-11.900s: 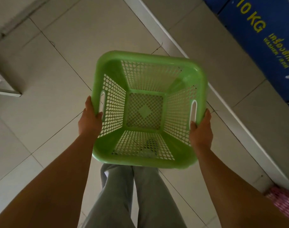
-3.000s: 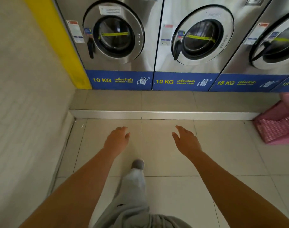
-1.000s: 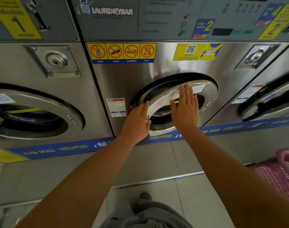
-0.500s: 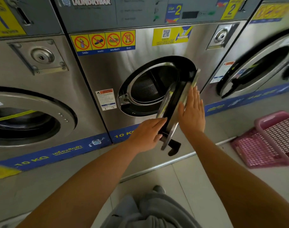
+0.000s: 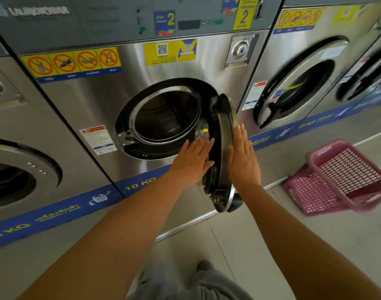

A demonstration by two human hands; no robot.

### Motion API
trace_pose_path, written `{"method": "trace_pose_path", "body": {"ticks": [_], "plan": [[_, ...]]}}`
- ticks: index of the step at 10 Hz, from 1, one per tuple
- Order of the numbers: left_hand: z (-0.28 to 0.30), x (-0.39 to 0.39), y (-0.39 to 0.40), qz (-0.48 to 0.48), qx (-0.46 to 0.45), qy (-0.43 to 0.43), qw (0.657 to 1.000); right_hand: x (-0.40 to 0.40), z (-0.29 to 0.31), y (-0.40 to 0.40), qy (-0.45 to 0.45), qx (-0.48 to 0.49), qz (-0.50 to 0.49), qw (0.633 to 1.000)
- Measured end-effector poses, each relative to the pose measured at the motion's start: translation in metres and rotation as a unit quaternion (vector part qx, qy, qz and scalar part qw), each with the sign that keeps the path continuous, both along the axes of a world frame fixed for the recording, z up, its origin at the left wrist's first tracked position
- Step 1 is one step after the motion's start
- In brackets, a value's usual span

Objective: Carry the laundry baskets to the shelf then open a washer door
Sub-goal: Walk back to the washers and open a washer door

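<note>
Swung further out than half a second ago, the washer door [image 5: 223,152] is now seen edge-on, hinged at the right of the round opening [image 5: 165,118]. Four washers are counted in the row, and only the second from the left is open. One left hand [image 5: 192,162] is laid flat against the door's inner side, fingers straight. One right hand [image 5: 243,158] is spread flat by the outer side; nothing is gripped. One pink basket [image 5: 341,176] is tipped on the floor at the right.
</note>
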State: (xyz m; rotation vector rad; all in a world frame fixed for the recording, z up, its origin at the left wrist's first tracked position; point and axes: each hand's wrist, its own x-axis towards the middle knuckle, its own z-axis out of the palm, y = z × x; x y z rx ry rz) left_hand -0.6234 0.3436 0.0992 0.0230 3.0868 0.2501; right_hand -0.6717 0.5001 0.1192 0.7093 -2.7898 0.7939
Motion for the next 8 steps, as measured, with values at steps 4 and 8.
{"method": "trace_pose_path", "body": {"ticks": [4, 8], "plan": [[0.008, -0.054, 0.085, 0.012, -0.098, -0.014, 0.995, -0.069, -0.004, 0.090, 0.039, 0.078, 0.005, 0.996], [0.020, -0.027, 0.073, 0.106, -0.074, -0.013, 0.992, -0.065, 0.007, 0.074, 0.122, 0.130, -0.016, 0.984]]}}
